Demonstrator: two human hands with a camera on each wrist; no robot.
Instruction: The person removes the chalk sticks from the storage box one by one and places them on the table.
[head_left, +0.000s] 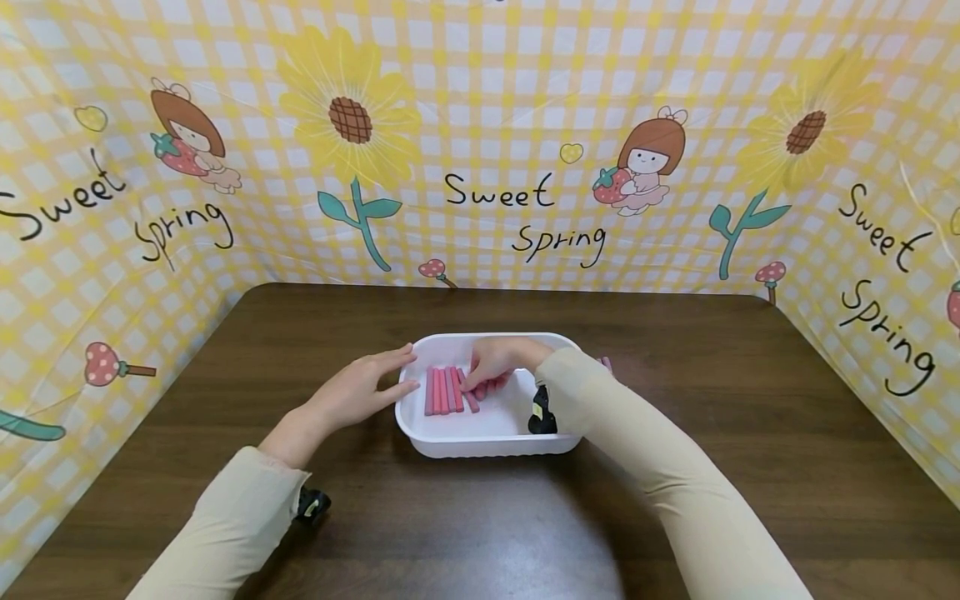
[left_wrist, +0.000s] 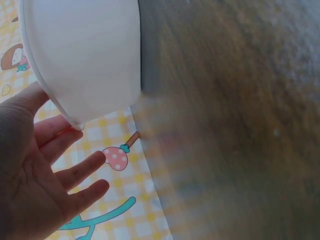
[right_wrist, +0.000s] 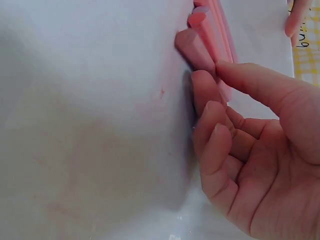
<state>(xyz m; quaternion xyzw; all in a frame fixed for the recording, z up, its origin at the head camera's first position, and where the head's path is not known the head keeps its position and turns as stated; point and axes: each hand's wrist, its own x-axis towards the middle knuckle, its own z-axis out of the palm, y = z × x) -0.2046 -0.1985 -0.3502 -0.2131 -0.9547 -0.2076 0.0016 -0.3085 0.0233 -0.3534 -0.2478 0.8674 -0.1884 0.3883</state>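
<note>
A white plastic tub (head_left: 480,429) stands on the table. Several pink and mauve sticks (head_left: 442,392) lie side by side in its left half. With thumb and forefinger my right hand (head_left: 498,360) pinches a mauve stick (right_wrist: 194,49) at the right end of this row. That stick lies slightly slanted, its near end (head_left: 472,402) showing below the fingers. In the right wrist view the other fingers are curled. My left hand (head_left: 360,390) touches the tub's left rim, its fingers spread and fairly straight. From the left wrist, the fingertips (left_wrist: 70,135) meet the rim's outer edge.
Beyond the tub's right side, mostly behind the right sleeve, a pinkish stick end (head_left: 606,363) shows. Dark wrist cameras (head_left: 542,412) sit at both cuffs. A yellow checked cloth (head_left: 480,108) walls the brown table (head_left: 420,525) at the back and sides.
</note>
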